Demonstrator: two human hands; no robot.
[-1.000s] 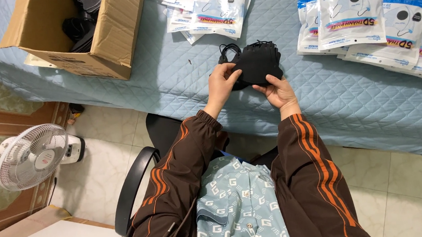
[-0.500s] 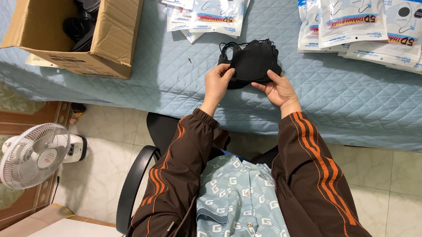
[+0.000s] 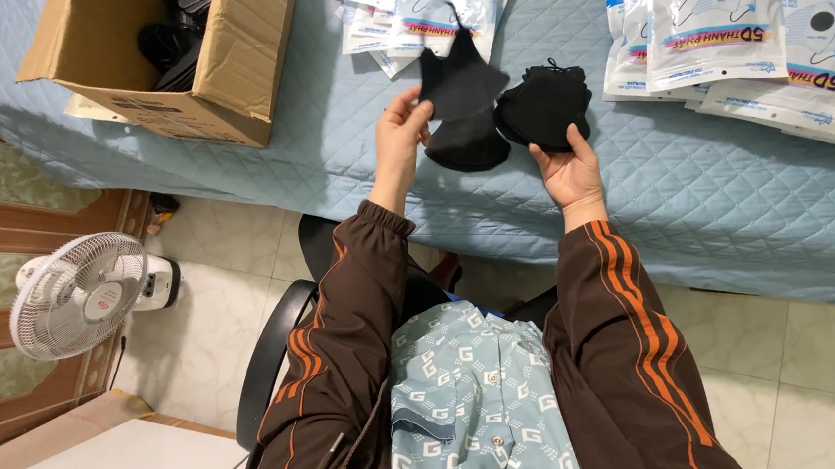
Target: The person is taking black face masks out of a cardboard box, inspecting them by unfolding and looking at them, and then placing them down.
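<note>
At the far left, off the bed, a white fan (image 3: pixel 80 296) is standing on the tiled floor. On the quilted blue bedcover (image 3: pixel 733 200), near its left end, an open cardboard box (image 3: pixel 176 65) is being kept with dark items inside, within reach of the left arm.

A single black mask (image 3: pixel 462 102) is being lifted clear of the cover by the left hand (image 3: pixel 402 138). It is being pinched at its left edge between thumb and fingertips, so that the rest of it hangs free to the right of the grip and above the near edge of the bed; held this way, probably, so that it separates from the others.

Just to the right, a stack of black masks (image 3: pixel 541 106) is being supported by the right hand (image 3: pixel 568 168), the fingers curled up around its lower edge and the stack sitting above the palm, close beside the lifted mask.

Behind the hands and toward the right end of the cover, sealed mask packets (image 3: pixel 718 17) in white and blue are being kept in overlapping piles, well clear of the hands.
</note>
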